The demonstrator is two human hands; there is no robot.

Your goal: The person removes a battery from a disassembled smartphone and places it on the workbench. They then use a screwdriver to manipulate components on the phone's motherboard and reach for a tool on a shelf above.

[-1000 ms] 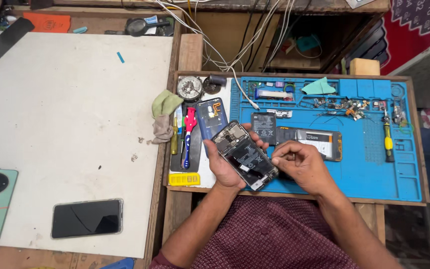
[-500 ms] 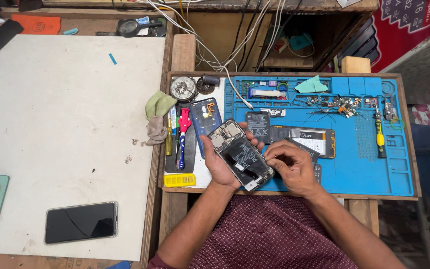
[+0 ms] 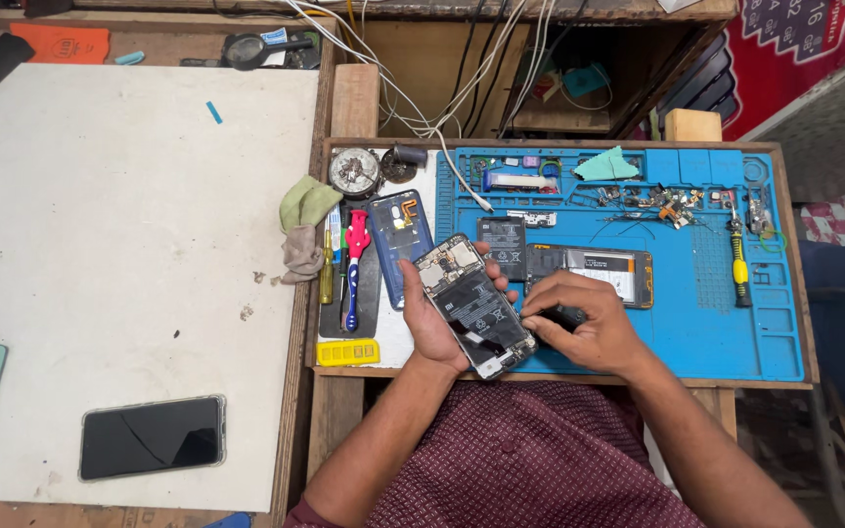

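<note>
My left hand (image 3: 429, 323) holds an opened phone (image 3: 471, 303) with its back cover off, so the black battery and the circuit board show. The phone is tilted, its board end pointing up and left. My right hand (image 3: 584, 328) rests beside the phone's lower right edge, fingers curled around a small dark tool whose tip touches the phone. Both hands hover over the near left part of a blue repair mat (image 3: 696, 323). A blue back cover (image 3: 398, 230) lies just beyond the phone.
On the mat lie a loose battery (image 3: 503, 242), a second phone body (image 3: 603, 269), a yellow-handled screwdriver (image 3: 735, 262) and several small parts. A pink-handled tool (image 3: 353, 264), cloths (image 3: 300, 225) and a yellow strip (image 3: 347, 352) sit left. Two phones (image 3: 152, 436) lie on the white board (image 3: 100, 244).
The view shifted a little. My right hand slid in closer to the phone's lower edge, and the left hand kept the phone at nearly the same tilt.
</note>
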